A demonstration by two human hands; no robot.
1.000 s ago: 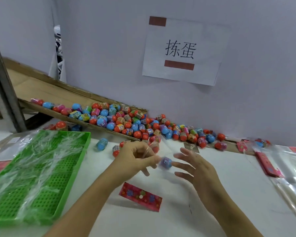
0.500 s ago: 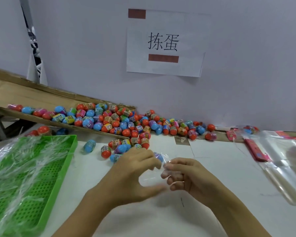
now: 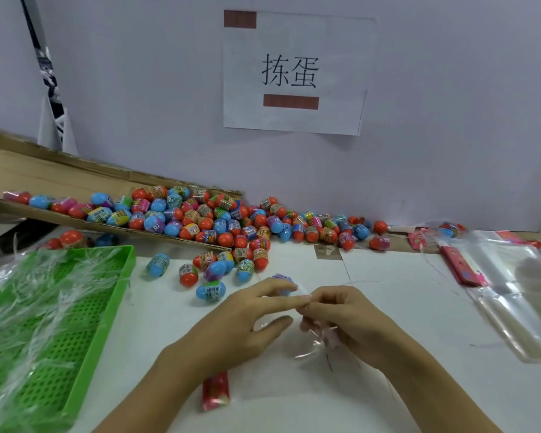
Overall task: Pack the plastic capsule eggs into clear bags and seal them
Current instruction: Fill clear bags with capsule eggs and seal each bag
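Clear crinkled plastic, a small transparent bag [image 3: 306, 339], sat between both hands above the white table [image 3: 388, 307] in the head view. I saw the left hand [image 3: 244, 320] pinching the bag's upper edge between forefinger and thumb, with a purple-topped plastic capsule egg [image 3: 283, 278] just behind its fingertips. I saw the right hand [image 3: 350, 320] curled, gripping the same bag. A heap of orange and blue capsule eggs [image 3: 219, 220] spilled from a brown cardboard chute [image 3: 44, 173]. A green perforated plastic tray [image 3: 60, 339] lay far left.
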